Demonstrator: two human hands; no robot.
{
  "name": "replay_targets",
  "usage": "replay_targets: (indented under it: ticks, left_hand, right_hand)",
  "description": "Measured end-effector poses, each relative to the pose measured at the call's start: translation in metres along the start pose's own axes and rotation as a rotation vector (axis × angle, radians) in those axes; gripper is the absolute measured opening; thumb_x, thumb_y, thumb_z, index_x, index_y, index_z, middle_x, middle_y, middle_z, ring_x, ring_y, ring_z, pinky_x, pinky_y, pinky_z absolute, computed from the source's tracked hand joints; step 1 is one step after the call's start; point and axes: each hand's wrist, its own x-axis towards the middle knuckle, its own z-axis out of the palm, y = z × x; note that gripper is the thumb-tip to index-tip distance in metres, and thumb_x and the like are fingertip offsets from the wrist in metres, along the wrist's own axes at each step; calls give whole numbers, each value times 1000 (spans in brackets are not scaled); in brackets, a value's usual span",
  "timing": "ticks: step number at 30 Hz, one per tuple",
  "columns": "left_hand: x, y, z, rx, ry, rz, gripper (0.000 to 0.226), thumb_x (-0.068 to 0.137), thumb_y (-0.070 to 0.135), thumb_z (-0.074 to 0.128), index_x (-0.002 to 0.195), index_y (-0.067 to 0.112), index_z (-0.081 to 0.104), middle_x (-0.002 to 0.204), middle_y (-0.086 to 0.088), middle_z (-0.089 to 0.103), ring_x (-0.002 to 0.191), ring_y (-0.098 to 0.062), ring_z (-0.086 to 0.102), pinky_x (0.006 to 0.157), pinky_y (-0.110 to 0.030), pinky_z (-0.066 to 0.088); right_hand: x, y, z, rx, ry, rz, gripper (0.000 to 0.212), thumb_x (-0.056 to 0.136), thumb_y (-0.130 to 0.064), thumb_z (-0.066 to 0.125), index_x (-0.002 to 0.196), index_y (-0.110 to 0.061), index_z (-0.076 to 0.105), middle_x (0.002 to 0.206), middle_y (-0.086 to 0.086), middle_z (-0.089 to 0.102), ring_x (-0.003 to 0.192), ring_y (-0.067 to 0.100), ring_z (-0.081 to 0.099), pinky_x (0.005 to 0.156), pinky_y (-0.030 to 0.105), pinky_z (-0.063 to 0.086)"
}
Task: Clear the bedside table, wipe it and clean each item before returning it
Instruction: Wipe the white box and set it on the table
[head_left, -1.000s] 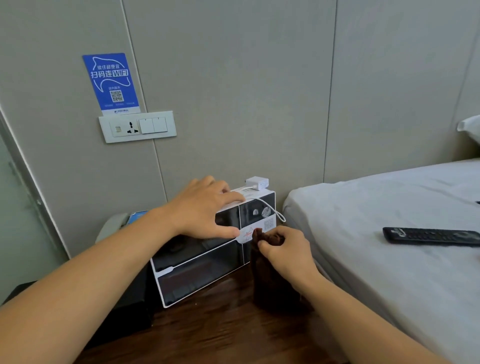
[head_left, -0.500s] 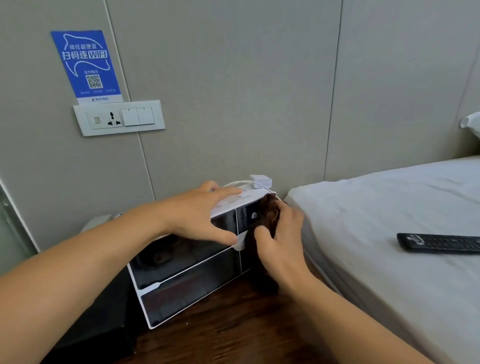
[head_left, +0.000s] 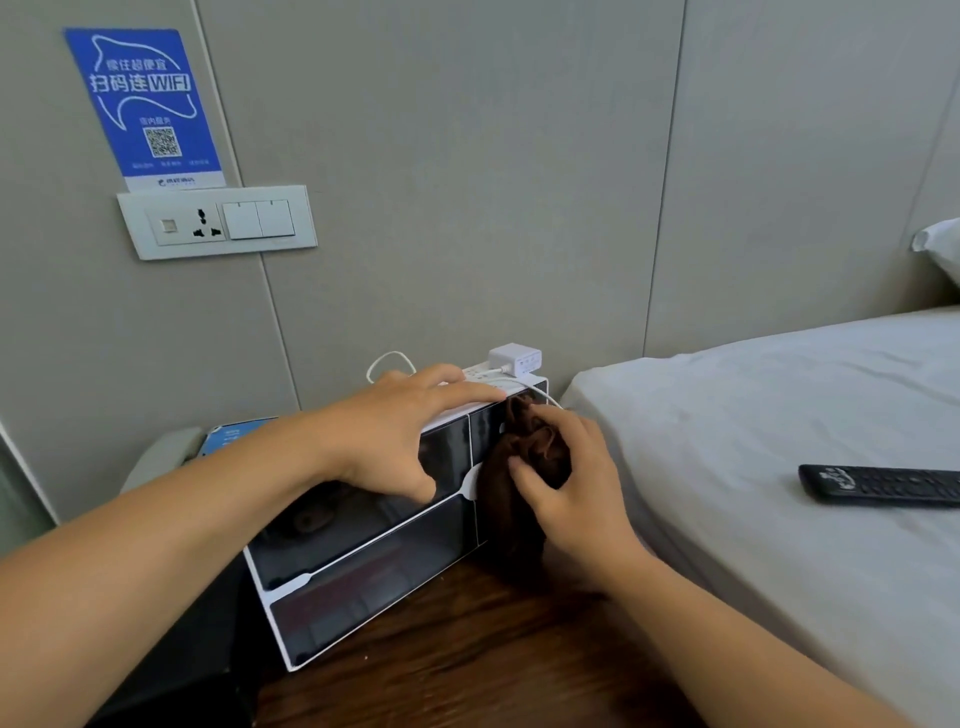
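A dark wooden bedside table (head_left: 467, 670) filled the lower centre of the frame. The box (head_left: 363, 535), its long axis running lower left to upper right, was steadied from above by the left hand (head_left: 400, 431), fingers flat, while a brown cloth (head_left: 524, 457) was gripped against its right end by the nearer right hand (head_left: 566, 488).

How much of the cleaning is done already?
Done: the remote lies on the bed, off the table. In hand: the left hand steadies the box while the right hand rubs a brown cloth on its front. Left: the charger sits on the box, and the remote is not back.
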Motion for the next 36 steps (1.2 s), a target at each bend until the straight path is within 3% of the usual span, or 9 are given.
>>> replay_targets:
  ticks: [2,5,9,11,16,21,26,31,36]
  left_hand:
    - [1,-1,0,-28,-3,0,109,66,25,77,145,71,18,146,34,13,137,-24,35,112,-42,41]
    - [0,-3,-1,-78,3,22,105,64,26,75,145,69,23,134,42,16,136,-22,36,113,-41,40]
    - [1,-3,-2,-105,31,38,104,66,20,78,145,65,29,138,39,23,133,-19,38,112,-42,41]
    - [1,-4,-1,-113,40,37,104,66,19,79,146,64,31,142,35,26,133,-19,38,112,-42,41]
    - [1,0,-1,-73,32,11,104,70,17,81,147,64,29,145,32,24,133,-18,35,112,-39,41]
    - [1,-3,-1,-76,13,19,105,69,20,79,146,66,26,145,31,22,134,-20,34,114,-42,40]
    - [0,-1,-1,-84,20,30,103,57,57,79,142,72,24,146,33,25,131,-16,32,112,-40,38]
    - [1,-3,-1,-86,28,36,107,52,65,80,143,72,23,147,32,26,130,-14,31,114,-40,37]
    - [1,-3,0,-89,27,37,107,52,64,81,142,72,24,148,32,27,132,-15,32,114,-40,36]
  right_hand:
    - [4,5,0,-22,64,80,45,85,-21,79,116,-45,59,113,-6,58,103,-10,54,89,3,39]
    - [14,7,-1,-42,193,228,31,87,-22,75,115,-33,66,108,1,59,89,-1,52,90,19,44]
    - [-5,-10,15,-82,70,18,31,88,-18,76,117,-23,67,108,-3,55,91,-2,49,86,5,36]
    - [-6,-12,16,-108,14,-27,26,90,-22,75,114,-24,64,106,-7,56,93,-1,53,84,7,39]
    - [24,-8,1,-5,287,183,23,92,-17,70,108,-28,57,102,-7,66,95,11,62,86,25,47]
    - [-15,-23,29,-43,93,-30,26,90,-15,73,113,-23,64,108,-8,57,97,-1,54,87,8,40]
    - [25,-1,8,-23,330,248,17,94,-15,66,109,-23,64,107,-2,64,101,14,60,87,23,42]
    - [-18,-23,30,-83,33,-55,27,91,-13,69,116,-20,63,114,-8,51,98,3,53,89,17,43]
    - [20,-14,9,-51,230,94,17,92,-10,69,104,-21,65,106,-4,57,90,5,55,87,26,47]
